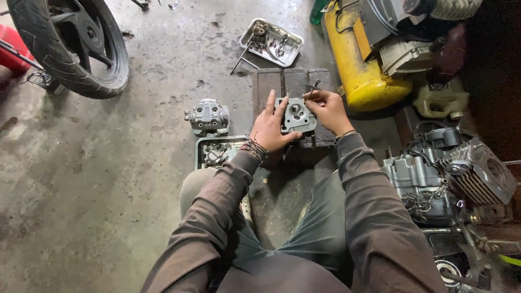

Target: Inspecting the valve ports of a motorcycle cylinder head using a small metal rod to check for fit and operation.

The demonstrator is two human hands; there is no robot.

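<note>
Brown sleeves fill the bottom of the frame, rising from a crouched lap towards the centre. At the middle, a grey cylinder head [297, 115] is steadied on a dark wooden block [293, 84]. The left hand [269, 126] is laid against the head's left side, fingers spread open and flat, thumb tucked under its lower edge. The right hand [327, 108] is held at the head's upper right corner, fingertips pinched shut on a small thin metal part (too small to be identified).

Just left of the hands, a second engine casting [209, 116] is seen on the concrete floor, with a dark tray of parts [202, 154] below it. A metal tray [271, 42] sits at upper centre. A motorcycle wheel [70, 43] occupies the upper left, a yellow tank [358, 65] the upper right, and an engine block [450, 173] the right edge.
</note>
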